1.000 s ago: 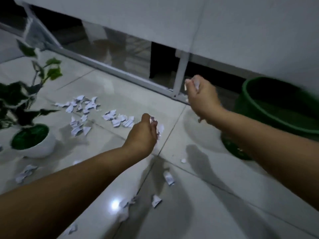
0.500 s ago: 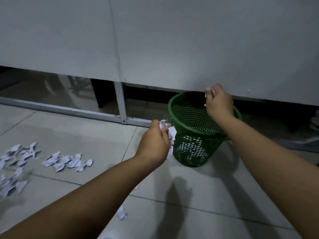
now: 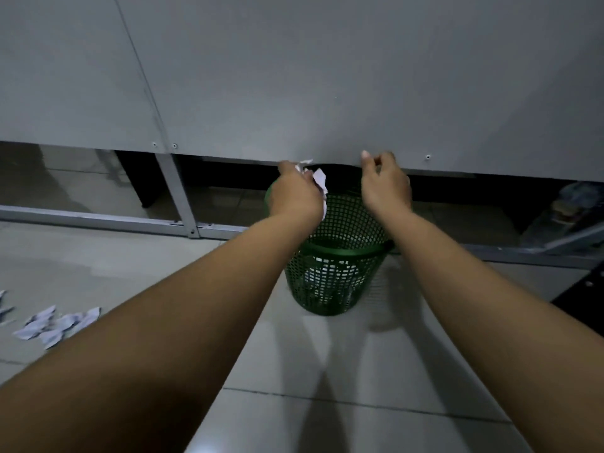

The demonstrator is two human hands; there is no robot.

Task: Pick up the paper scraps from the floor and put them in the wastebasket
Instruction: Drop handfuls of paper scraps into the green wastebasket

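Observation:
A green mesh wastebasket (image 3: 346,252) stands on the tiled floor against a grey panel wall. My left hand (image 3: 294,195) is over its left rim and grips a bunch of white paper scraps (image 3: 319,178) that stick out past the fingers. My right hand (image 3: 387,187) hovers over the right rim with loosely parted fingers, and no paper shows in it. White paper (image 3: 327,276) shows through the basket's mesh. More paper scraps (image 3: 55,325) lie on the floor at the far left.
The grey panel wall (image 3: 327,76) ends a little above the floor, with a dark gap below. A metal frame post (image 3: 176,194) and rail stand left of the basket. Blurred items (image 3: 572,204) and a dark object (image 3: 585,289) sit at the right.
The view swung right from the scraps to the basket. Both hands moved over its opening. The paper seen earlier in my right hand is no longer visible.

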